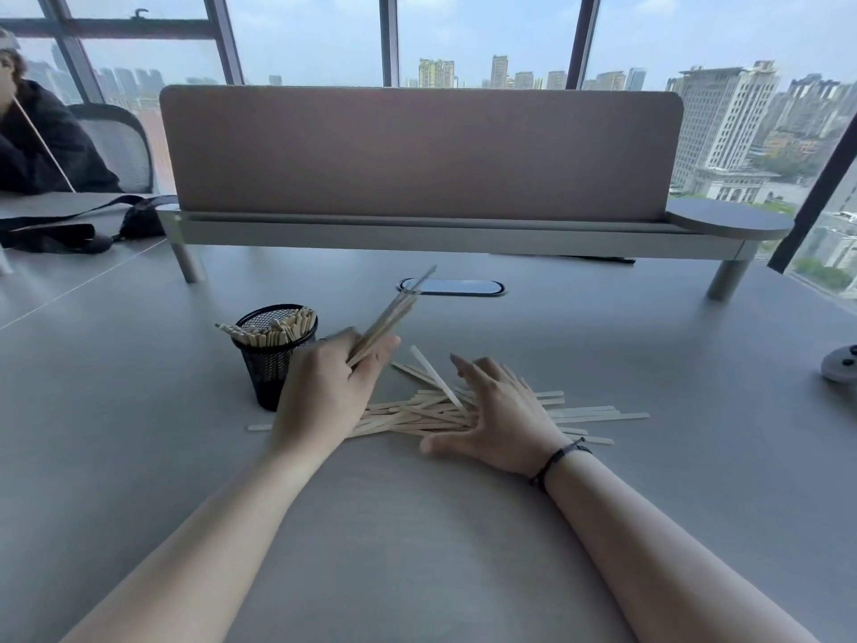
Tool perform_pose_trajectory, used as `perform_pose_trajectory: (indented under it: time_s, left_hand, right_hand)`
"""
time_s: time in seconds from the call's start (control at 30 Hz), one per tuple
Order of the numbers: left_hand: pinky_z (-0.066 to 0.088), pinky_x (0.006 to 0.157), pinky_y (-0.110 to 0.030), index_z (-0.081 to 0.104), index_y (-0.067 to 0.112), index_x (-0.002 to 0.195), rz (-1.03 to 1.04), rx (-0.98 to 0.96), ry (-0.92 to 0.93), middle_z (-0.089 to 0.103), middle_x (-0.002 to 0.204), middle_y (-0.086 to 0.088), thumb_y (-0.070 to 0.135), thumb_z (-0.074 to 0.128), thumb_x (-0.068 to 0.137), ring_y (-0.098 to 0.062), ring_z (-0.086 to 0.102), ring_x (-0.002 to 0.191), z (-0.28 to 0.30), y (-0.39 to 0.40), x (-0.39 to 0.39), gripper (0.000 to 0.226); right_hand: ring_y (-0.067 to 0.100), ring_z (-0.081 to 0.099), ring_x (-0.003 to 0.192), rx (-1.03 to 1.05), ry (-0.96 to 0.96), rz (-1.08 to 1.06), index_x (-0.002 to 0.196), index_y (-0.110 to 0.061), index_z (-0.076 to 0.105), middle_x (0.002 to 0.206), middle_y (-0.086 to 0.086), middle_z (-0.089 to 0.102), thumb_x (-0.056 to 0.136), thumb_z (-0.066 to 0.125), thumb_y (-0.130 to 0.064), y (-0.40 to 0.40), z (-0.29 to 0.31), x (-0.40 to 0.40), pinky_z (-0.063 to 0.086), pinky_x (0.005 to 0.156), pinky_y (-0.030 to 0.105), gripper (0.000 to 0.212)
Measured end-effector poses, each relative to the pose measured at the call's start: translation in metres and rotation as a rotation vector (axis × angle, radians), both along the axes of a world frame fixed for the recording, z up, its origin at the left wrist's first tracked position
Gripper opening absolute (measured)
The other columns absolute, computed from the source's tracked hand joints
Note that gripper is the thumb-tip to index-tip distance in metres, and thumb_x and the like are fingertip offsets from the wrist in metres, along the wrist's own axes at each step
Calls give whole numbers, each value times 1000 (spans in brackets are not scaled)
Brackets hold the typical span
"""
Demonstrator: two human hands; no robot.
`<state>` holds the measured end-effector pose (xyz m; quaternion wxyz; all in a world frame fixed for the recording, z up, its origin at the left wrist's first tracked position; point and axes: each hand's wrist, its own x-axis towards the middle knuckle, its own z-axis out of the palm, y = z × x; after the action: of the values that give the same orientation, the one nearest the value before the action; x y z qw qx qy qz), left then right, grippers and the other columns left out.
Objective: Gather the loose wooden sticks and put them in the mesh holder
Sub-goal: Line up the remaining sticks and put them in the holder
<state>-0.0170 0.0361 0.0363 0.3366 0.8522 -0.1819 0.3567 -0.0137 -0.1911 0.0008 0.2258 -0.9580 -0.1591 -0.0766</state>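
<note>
A black mesh holder [266, 364] stands on the grey table with several wooden sticks leaning inside it. Just to its right, my left hand [324, 392] is shut on a small bundle of sticks [394, 313] that points up and away, blurred by motion. A pile of loose wooden sticks [417, 417] lies flat on the table between and under my hands. My right hand [496, 420] rests flat on the pile, fingers spread, with one stick [436, 375] tilted up by its fingers. A black band circles the right wrist.
A pink-grey divider screen [417, 150] on a raised shelf crosses the table behind. A cable slot [452, 287] sits in the tabletop. A grey controller [841, 364] lies at the right edge. A black bag [69, 229] and a seated person [32, 132] are at far left.
</note>
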Motion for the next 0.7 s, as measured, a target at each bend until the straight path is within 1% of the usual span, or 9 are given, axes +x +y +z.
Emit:
perform_pose_trajectory:
  time_s: [0.03,0.07,0.13,0.2,0.27,0.33,0.4,0.53,0.7]
  left_hand:
    - [27,44,-26,35,18,58,-11,-80,2,28,46,5,50,58,95,-16,28,43,3,-1,0,54]
    - [29,44,-30,34,17,57,-36,-183,46,28,45,0,53,57,94,-19,28,43,5,-3,0,56]
    - [27,40,-31,33,17,57,-160,-490,237,28,45,-7,58,61,91,-24,28,39,5,-8,0,60]
    - [23,41,-23,34,22,55,-289,-761,407,27,43,1,50,67,92,-16,24,34,1,-14,0,57]
    - [19,42,-21,35,8,58,-327,-889,467,26,45,0,38,66,93,-13,23,36,-3,-20,-1,55]
    - [21,42,-22,37,2,59,-335,-912,480,28,44,-2,29,64,96,-14,25,38,-7,-23,-2,53]
    - [27,41,-25,37,6,56,-331,-847,461,33,42,-2,27,66,96,-16,30,37,-14,-24,-3,54]
    - [37,43,-42,42,19,48,-313,-668,440,39,40,-2,45,66,88,-24,41,37,-25,-29,-7,53]
    - [41,48,-40,43,21,49,-312,-647,405,42,42,-1,45,67,87,-23,43,38,-27,-29,-7,50]
  right_hand:
    - [18,42,130,-80,-7,16,154,-31,24,139,-7,46,56,60,-90,3,1,-3,33,109,35,119]
    - [18,41,130,-125,-17,28,151,-31,30,139,-7,46,59,57,-90,6,2,-5,32,109,35,113]
    - [17,41,128,-160,-35,34,145,-32,42,137,-8,47,63,51,-91,11,3,-8,31,108,34,101]
    - [17,42,126,-179,-42,29,138,-33,50,133,-9,49,65,48,-92,14,3,-7,32,106,34,94]
    - [17,43,125,-163,-35,25,139,-31,50,132,-8,50,66,50,-90,15,3,-7,32,106,33,94]
    - [18,43,125,-146,-32,23,142,-29,48,130,-6,52,68,53,-87,17,2,-7,34,107,34,95]
    - [19,44,123,-150,-27,22,142,-28,48,127,-4,53,69,55,-85,18,2,-6,35,106,35,93]
    - [20,46,113,-179,-20,30,125,-28,62,114,-4,52,69,50,-87,19,2,-4,37,101,36,82]
    - [19,45,113,-157,-5,21,123,-29,61,114,-4,51,66,48,-88,20,2,-2,36,100,34,83]
